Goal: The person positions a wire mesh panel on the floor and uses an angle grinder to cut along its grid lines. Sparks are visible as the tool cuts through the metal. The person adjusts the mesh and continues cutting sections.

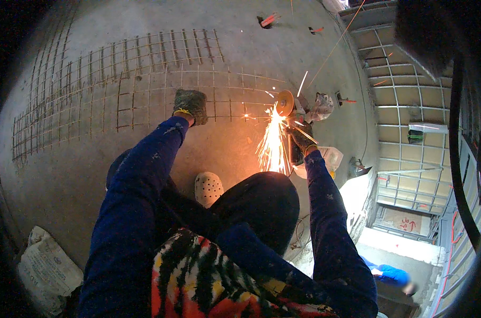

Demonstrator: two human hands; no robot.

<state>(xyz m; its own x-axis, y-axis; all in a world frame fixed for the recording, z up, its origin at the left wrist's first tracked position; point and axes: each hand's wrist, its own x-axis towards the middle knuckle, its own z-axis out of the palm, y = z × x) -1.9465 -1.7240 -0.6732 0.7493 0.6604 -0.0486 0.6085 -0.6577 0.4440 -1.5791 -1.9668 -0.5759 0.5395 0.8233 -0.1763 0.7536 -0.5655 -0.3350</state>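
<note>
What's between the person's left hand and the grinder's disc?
In the head view, part of the wire mesh lies between the left hand and the disc, plus some small sparks.

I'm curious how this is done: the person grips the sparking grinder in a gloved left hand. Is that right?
Not quite: the head view shows the gloved right hand gripping the sparking grinder; the left hand is at the wire mesh.

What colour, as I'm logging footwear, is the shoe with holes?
The shoe is off-white, best seen in the head view.
</note>
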